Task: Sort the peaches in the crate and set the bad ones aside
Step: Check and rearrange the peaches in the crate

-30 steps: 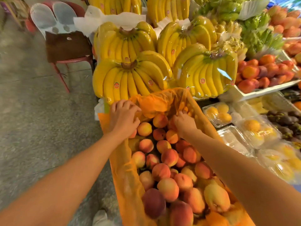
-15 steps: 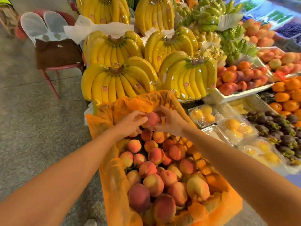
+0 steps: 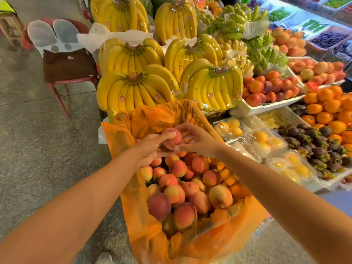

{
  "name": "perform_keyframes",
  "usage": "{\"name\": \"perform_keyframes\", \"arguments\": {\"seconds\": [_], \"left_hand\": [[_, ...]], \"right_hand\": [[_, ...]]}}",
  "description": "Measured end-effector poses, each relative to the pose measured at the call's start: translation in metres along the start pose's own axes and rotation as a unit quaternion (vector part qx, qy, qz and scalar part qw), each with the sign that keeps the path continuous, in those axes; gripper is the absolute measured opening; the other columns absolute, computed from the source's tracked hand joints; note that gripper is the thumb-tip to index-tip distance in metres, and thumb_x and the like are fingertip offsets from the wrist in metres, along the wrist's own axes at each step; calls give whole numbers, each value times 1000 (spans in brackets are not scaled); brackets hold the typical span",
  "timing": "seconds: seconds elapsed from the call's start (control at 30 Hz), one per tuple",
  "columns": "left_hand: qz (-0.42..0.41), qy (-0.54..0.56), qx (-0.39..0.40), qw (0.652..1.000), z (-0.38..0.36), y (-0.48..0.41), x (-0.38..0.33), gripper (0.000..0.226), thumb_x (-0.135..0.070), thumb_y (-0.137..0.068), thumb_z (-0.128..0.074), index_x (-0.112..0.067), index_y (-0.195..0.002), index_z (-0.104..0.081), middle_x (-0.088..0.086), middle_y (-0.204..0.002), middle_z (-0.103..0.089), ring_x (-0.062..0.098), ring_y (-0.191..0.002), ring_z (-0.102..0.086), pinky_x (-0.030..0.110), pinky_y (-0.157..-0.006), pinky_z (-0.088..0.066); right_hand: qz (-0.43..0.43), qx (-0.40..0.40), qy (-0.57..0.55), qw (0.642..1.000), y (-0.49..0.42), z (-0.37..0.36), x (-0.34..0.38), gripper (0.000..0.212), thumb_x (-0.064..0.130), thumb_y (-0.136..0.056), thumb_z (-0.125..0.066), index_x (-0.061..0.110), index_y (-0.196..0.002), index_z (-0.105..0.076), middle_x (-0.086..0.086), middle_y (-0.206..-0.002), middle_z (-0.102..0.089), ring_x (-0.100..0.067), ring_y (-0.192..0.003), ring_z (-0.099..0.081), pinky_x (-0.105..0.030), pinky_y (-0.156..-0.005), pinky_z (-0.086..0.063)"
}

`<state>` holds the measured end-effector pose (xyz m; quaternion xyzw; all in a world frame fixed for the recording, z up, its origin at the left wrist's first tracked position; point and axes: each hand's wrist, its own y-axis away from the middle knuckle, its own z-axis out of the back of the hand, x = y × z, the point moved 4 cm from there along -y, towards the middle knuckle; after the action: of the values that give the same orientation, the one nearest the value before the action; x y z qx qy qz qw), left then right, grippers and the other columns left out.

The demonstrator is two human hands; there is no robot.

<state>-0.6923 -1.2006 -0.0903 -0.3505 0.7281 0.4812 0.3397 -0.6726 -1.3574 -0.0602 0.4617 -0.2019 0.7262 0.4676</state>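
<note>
Holding 1 peach (image 3: 172, 140) over the far end of the crate (image 3: 136, 210), we grip it with both hands: our left hand (image 3: 150, 150) cups it from below with the thumb across its top, our right hand (image 3: 197, 140) curls its fingers (image 3: 183, 128) round the other side. More peaches (image 3: 181, 187) fill the orange-lined crate beneath. Bananas (image 3: 137, 92) sit just behind it.
</note>
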Motion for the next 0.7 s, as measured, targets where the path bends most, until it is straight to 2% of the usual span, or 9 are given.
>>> {"name": "perform_keyframes", "arguments": {"seconds": [0.07,0.13,0.23,0.3,0.33,0.4,0.53,0.6,0.7], "left_hand": [[2,-13,-28,1000,8,5,0,26,-26,-89,-63,-4,-103,-62,14,-93,-65,23,-87,-63,41,-93,-52],[12,-11,-40,999,16,12,-1,22,-27,-88,-64,-9,-101,-63,15,-98,-62,24,-86,-62,39,-91,-51],[34,33,-43,998,25,23,0,40,-33,-82,-67,-13,-116,-57,17,-108,-57,27,-85,-62,36,-76,-57],[49,78,-48,995,33,29,2,59,-39,-75,-69,-13,-125,-52,19,-109,-57,27,-81,-63,33,-64,-56],[53,93,-48,993,37,32,2,60,-40,-76,-68,-13,-127,-50,19,-107,-57,28,-80,-62,32,-63,-55],[59,108,-48,991,44,36,3,54,-40,-82,-64,-13,-126,-50,19,-104,-56,28,-80,-60,33,-64,-54],[64,130,-31,989,51,41,2,43,-37,-88,-58,-12,-123,-51,17,-102,-54,27,-79,-58,32,-62,-53],[60,124,-25,990,50,41,-1,35,-34,-90,-57,-14,-118,-54,16,-105,-53,27,-80,-58,32,-65,-52],[55,62,-24,996,48,37,-3,22,-28,-91,-57,-19,-111,-59,13,-109,-53,25,-86,-58,32,-69,-52]], "right_hand": [[-29,33,45,998,3,0,-8,50,22,-80,-78,18,-123,-54,-2,-109,-66,-12,-91,-65,-19,-77,-52],[-48,47,136,988,2,-5,-23,47,21,-81,-77,17,-123,-56,-1,-104,-67,-13,-89,-65,-29,-83,-53],[-73,88,243,963,-2,-24,-44,55,18,-82,-74,16,-132,-52,-5,-121,-60,-22,-107,-61,-31,-87,-49],[-97,145,323,930,-5,-40,-60,63,16,-85,-69,17,-142,-42,-9,-134,-53,-26,-120,-53,-32,-93,-46],[-108,167,357,913,-6,-47,-67,66,12,-88,-64,18,-147,-35,-11,-139,-49,-28,-124,-50,-33,-95,-45],[-111,193,400,889,-8,-58,-75,71,8,-91,-58,22,-151,-25,-14,-139,-48,-31,-121,-50,-35,-93,-47],[-90,168,426,885,-14,-69,-85,69,27,-92,-60,26,-151,-24,-12,-131,-50,-32,-114,-54,-36,-89,-45],[-65,155,458,873,-16,-69,-84,70,26,-92,-60,25,-151,-22,-13,-122,-54,-32,-107,-57,-35,-83,-47],[-76,163,443,878,-17,-57,-78,78,37,-85,-69,18,-149,-28,-11,-131,-52,-31,-118,-52,-38,-93,-45]]}}
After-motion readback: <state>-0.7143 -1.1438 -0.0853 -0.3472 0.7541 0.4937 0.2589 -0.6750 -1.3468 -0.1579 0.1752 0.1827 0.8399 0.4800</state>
